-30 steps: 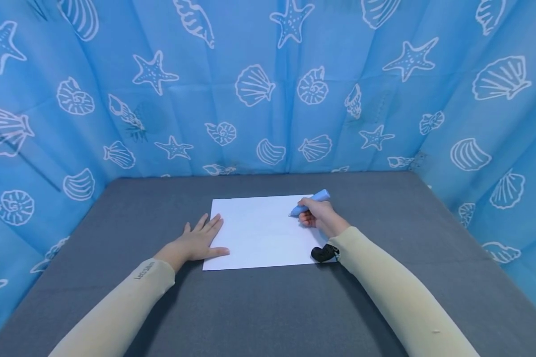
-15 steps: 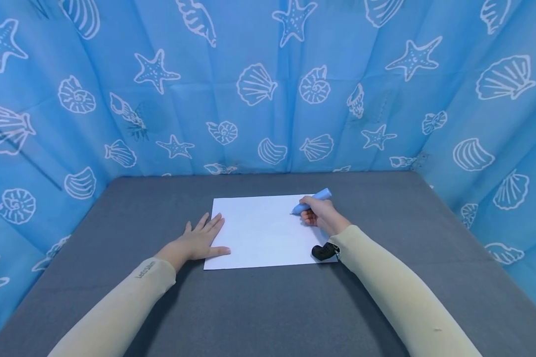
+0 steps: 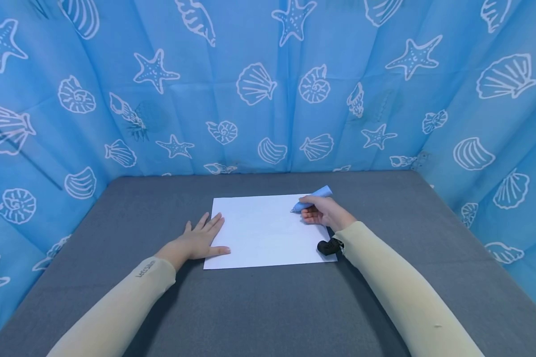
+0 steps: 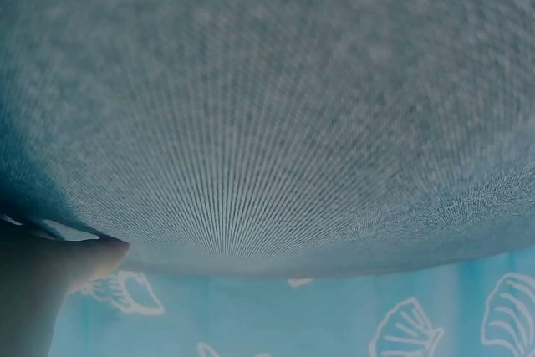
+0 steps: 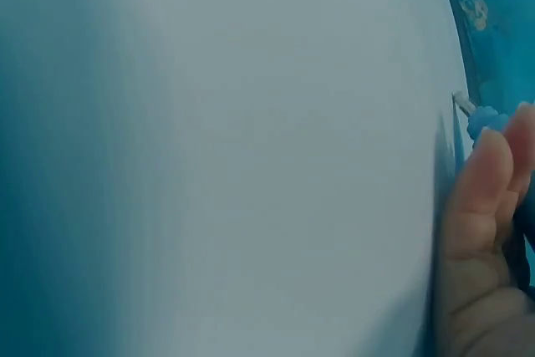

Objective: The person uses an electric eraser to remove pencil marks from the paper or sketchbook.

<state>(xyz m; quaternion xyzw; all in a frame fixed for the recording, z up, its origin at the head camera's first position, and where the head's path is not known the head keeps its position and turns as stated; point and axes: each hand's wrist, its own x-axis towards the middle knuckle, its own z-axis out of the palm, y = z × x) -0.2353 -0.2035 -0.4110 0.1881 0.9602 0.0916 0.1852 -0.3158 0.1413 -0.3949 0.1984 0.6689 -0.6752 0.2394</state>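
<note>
A white sheet of paper point(image 3: 259, 233) lies on the grey cloth-covered table. On its left edge rests my left hand point(image 3: 196, 243), palm down with fingers spread and thumb reaching onto the sheet. My right hand point(image 3: 326, 213) grips a thick light-blue pen point(image 3: 322, 192) over the upper right part of the paper. The pen slants, its tip pointing down and left at the sheet. In the right wrist view, the pen's pale tip point(image 5: 462, 102) is right at the paper's surface, beside its shadow. No marks show on the paper.
A black rounded object point(image 3: 328, 246) hangs at the right sleeve's cuff, over the paper's lower right corner. The grey tabletop point(image 3: 268, 307) surrounds the sheet. A blue curtain point(image 3: 268, 119) with white shells and starfish stands along the back and sides.
My right hand and the pen have shifted slightly up, and the wrist has moved a little right with the black object. The left hand stays on the paper.
</note>
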